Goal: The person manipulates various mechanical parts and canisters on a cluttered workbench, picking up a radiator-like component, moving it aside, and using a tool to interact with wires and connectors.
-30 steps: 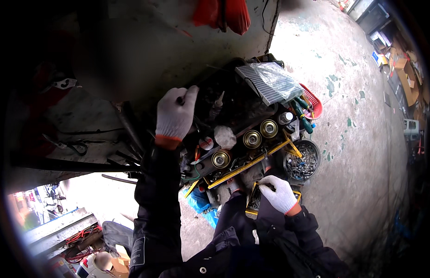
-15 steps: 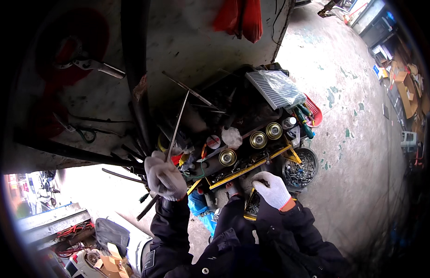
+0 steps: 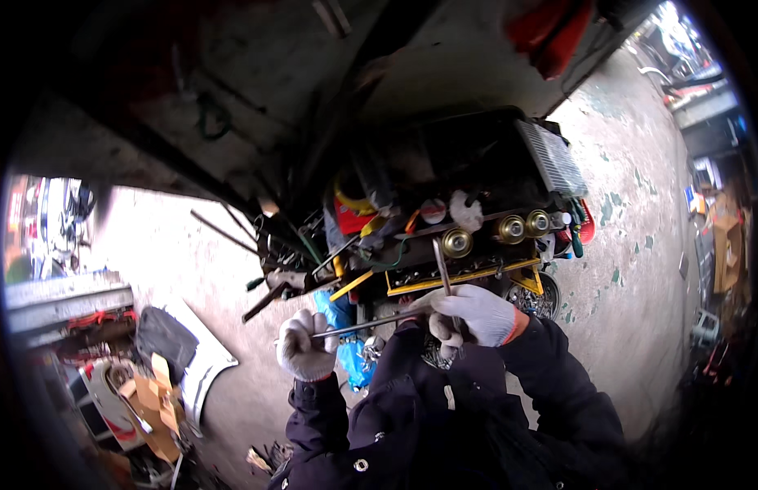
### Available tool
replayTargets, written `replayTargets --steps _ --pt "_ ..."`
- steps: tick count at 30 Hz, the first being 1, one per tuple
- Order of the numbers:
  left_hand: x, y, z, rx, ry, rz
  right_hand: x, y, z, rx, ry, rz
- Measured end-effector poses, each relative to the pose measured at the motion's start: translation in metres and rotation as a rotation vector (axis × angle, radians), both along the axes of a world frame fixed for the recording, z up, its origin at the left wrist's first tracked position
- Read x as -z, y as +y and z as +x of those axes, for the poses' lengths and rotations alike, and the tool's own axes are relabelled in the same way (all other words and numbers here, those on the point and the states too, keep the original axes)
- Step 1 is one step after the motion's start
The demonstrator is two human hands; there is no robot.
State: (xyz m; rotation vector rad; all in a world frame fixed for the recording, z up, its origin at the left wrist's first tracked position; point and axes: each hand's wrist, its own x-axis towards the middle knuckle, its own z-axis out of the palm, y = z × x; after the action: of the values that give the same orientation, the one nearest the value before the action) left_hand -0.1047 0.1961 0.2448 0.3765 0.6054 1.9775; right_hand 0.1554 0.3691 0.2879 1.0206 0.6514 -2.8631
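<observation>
In the middle of the frame, the left hand (image 3: 305, 347) in a white glove is closed tight around one end of a long thin metal rod (image 3: 358, 327); the right hand (image 3: 473, 314), also gloved, grips the rod's other end and a second thin metal rod (image 3: 441, 265) that points up; both rods look hard, stiff and light, maybe a bit slippery, so the ends seem the best places to hold; just above sits a messy tool cart (image 3: 460, 216) with a yellow edge; I cannot tell what the rods' tips look like, since the gloves hide them; the upper left is too dark to make out.
</observation>
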Motion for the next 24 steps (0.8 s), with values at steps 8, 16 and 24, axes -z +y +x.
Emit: replayTargets --steps 8,16,24 --pt "0.129 -0.061 -0.007 -0.013 -0.716 -0.422 0.010 -0.048 -0.091 -0.350 -0.126 1.379" --pt "0.163 -0.010 0.015 0.050 -0.642 -0.673 0.061 -0.087 -0.132 -0.595 -0.445 2.089" --pt "0.157 0.009 -0.025 -0.089 -0.555 -0.758 0.116 -0.093 -0.198 -0.638 -0.648 2.002"
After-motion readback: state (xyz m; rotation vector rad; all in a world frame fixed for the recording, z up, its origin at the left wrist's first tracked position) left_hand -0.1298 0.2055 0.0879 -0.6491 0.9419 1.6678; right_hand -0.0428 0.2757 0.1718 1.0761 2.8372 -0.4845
